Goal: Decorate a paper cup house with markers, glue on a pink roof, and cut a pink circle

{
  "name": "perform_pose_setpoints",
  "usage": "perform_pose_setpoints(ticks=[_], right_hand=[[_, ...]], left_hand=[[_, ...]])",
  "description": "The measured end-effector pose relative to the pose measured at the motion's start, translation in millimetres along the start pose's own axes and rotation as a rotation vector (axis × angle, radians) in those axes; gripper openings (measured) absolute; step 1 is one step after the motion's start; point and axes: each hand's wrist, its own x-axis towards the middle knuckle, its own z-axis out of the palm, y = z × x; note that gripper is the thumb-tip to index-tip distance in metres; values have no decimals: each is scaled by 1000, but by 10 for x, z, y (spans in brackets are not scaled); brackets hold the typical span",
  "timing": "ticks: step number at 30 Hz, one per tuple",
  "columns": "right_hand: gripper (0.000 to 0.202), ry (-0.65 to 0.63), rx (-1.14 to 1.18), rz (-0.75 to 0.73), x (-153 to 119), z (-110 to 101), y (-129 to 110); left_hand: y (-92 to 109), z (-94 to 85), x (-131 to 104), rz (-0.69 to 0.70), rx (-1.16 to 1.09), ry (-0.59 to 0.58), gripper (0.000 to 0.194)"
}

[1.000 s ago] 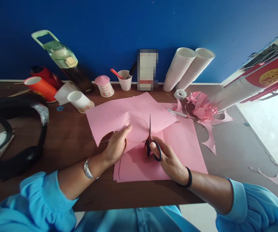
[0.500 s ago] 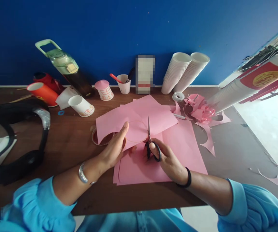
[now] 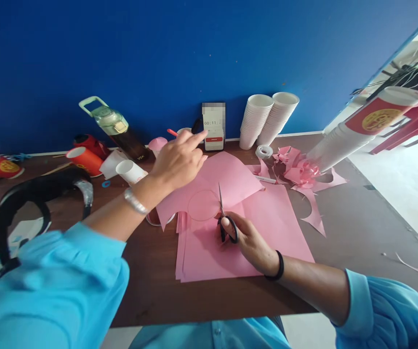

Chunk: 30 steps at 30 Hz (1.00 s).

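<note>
My left hand (image 3: 180, 162) reaches over the table toward a phone (image 3: 214, 145) propped against the wall, its index finger stretched out near the screen. Nothing is held in it, and the fingers are apart. Timer digits show on the phone. My right hand (image 3: 255, 245) grips black-handled scissors (image 3: 221, 203), blades pointing away from me. A pink paper sheet (image 3: 227, 174) lies at the blades, with a drawn circle outline (image 3: 203, 205) just left of them. Below it rests a stack of pink sheets (image 3: 270, 228). Part of a round tape roll (image 3: 154, 218) shows under the sheet.
Two stacks of white paper cups (image 3: 256, 118) stand by the wall, with a white tape roll (image 3: 264, 151) before them. Pink scraps (image 3: 301, 169) lie right, beside a tilted cup stack (image 3: 340, 140). At left are a bottle (image 3: 121, 133), a cup (image 3: 131, 171) and a black headset-like frame (image 3: 7, 208).
My left hand has let go of the pink sheet and moved up and forward to the phone. My right hand stays on the scissors. The view has shifted slightly.
</note>
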Motion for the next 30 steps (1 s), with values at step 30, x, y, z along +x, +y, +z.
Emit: perform_pose_setpoints(ticks=[30], right_hand=[[62,-71,33,12,32,-41,26]], left_hand=[[-289,668,610,165,352,-277,49]])
